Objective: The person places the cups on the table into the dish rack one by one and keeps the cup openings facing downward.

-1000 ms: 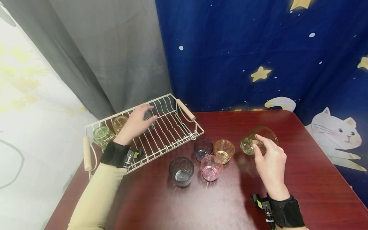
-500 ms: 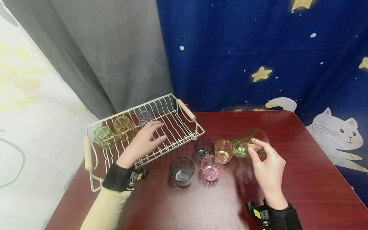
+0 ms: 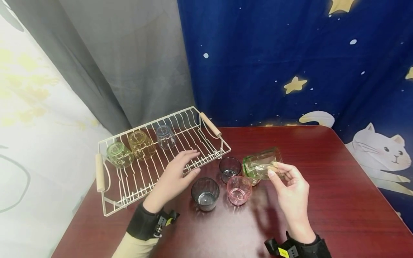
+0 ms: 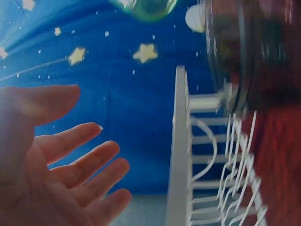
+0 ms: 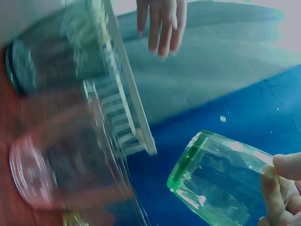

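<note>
My right hand (image 3: 292, 193) pinches a green glass cup (image 3: 259, 165) near its rim, thumb on one side and fingers on the other. The cup lies tilted sideways in the air, its base toward the left, and overlaps the yellow cup (image 3: 256, 182) behind it. In the right wrist view the green base of the held cup (image 5: 221, 176) shows plainly. My left hand (image 3: 175, 175) hovers with relaxed fingers by the rack's front edge, holding nothing. Below it stand a grey cup (image 3: 205, 199), a pink cup (image 3: 239, 191) and a dark purple cup (image 3: 229, 168), all upright.
A white wire rack (image 3: 151, 191) with wooden handles (image 3: 210, 124) stands at the left of the red-brown table (image 3: 342, 200). In it, upside down, are a green cup (image 3: 119, 154), an amber cup (image 3: 141, 145) and a blue cup (image 3: 166, 137). Curtains (image 3: 258, 64) hang behind.
My left hand has moved off the blue cup in the rack, rightward and toward me. The right hand has carried the green cup leftward, over the yellow cup.
</note>
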Motion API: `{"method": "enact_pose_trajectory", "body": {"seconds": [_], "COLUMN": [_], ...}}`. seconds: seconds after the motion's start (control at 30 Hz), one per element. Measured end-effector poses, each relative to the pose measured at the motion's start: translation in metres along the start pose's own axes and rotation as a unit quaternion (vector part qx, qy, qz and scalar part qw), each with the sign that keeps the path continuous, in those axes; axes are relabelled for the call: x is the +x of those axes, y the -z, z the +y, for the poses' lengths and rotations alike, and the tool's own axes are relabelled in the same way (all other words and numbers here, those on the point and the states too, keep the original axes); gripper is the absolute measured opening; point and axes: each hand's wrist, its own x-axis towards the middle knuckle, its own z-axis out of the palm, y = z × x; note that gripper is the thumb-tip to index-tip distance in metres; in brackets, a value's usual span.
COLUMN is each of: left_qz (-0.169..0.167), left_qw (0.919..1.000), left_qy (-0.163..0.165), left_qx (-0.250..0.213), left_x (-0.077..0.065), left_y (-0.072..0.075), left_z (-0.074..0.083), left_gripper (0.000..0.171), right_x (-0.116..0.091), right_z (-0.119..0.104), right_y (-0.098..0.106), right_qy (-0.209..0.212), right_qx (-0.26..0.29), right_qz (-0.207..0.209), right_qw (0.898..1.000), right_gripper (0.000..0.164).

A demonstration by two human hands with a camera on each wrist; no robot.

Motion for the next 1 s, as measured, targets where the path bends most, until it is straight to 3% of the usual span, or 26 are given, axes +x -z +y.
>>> {"method": "enact_pose_trajectory", "body": {"seconds": [0.17,0.33,0.5,0.77,1.0], "left_qz": [0.016,0.009,-0.004,-0.019,-0.055], "left_qw": [0.999,0.9962,0.9889,0.9801,0.962], "left_qy": [-0.014,0.013,0.047,0.047,0.068], "left_qx": [-0.039,-0.086,-0.141,-0.192,-0.259], "left_x": [-0.006,-0.013,-0.018,-0.022,-0.02], "left_y": [-0.018,-0.032,-0.041,-0.055,-0.059], "left_z": [0.012,0.019,0.022,0.028,0.03], "left_gripper": [0.046,0.048,0.056,0.065,0.069], "right_x": [-0.009,-0.019,-0.028,-0.038,-0.044], "right_z": [0.0,0.0,0.001,0.005,0.004], "right_y": [-0.01,-0.018,-0.023,-0.028,-0.033], "right_qy": [-0.034,-0.053,-0.079,-0.082,-0.072], "right_qx": [0.13,0.199,0.211,0.23,0.264], "right_qz": [-0.009,-0.022,-0.021,-0.055,-0.082], "right_qw": [0.991,0.978,0.974,0.968,0.958], "right_gripper": [0.023,0.024,0.025,0.025,0.028]}}
